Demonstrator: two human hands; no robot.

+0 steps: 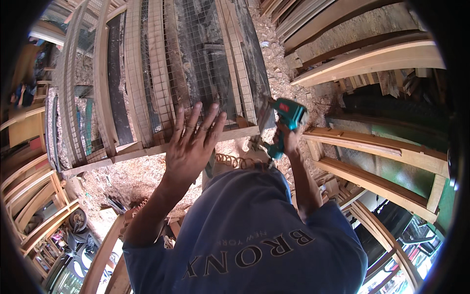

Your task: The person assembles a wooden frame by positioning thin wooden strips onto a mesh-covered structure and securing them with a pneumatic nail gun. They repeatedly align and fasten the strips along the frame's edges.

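My left hand (190, 147) lies flat with fingers spread on the near rail of a wooden frame (147, 149) covered with wire mesh (196, 59). My right hand (290, 139) grips a teal pneumatic staple gun (286, 120), its nose at the frame's right near corner. A coiled air hose (235, 160) runs from the tool across my front. My blue shirt fills the lower middle.
Sawdust and shavings (122, 181) cover the floor. Curved wooden beams (372, 59) and planks are stacked to the right, more wooden frames (34, 196) to the left. Another mesh panel (73, 73) leans at the left.
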